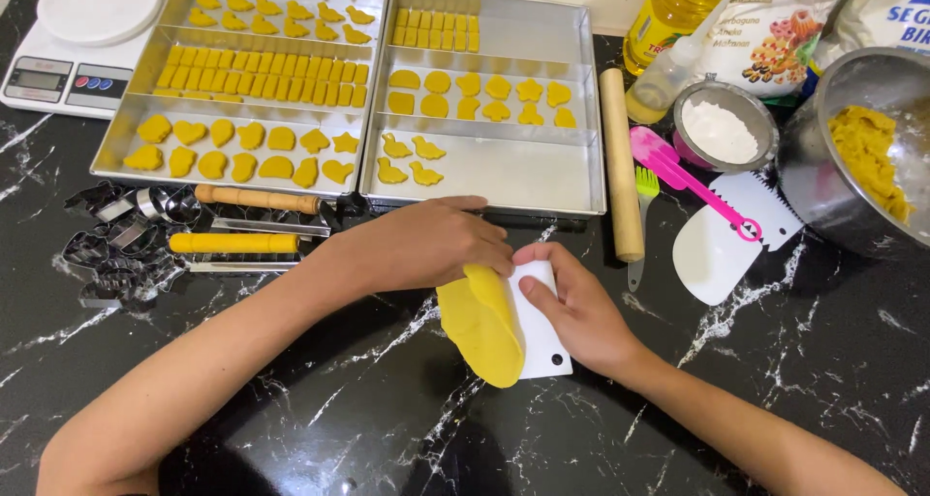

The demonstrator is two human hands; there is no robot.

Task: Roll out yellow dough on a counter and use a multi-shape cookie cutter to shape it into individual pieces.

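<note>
At the far left corner of my bench sits a white kitchen scale [73, 46]; its small grey screen [37, 78] faces me on the front panel, a dark panel with blue and red buttons just beside it. At the far right stands a clear bottle of yellow oil [673, 12] with a yellow and red label [647, 43]. Beside it lean two white bags: one [775, 31] printed with colourful pastries, the other [896, 12] with blue lettering.

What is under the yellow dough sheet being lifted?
The white scraper, held by the right hand, lies partly under the yellow dough sheet; its covered left edge and the counter beneath are hidden.
</note>
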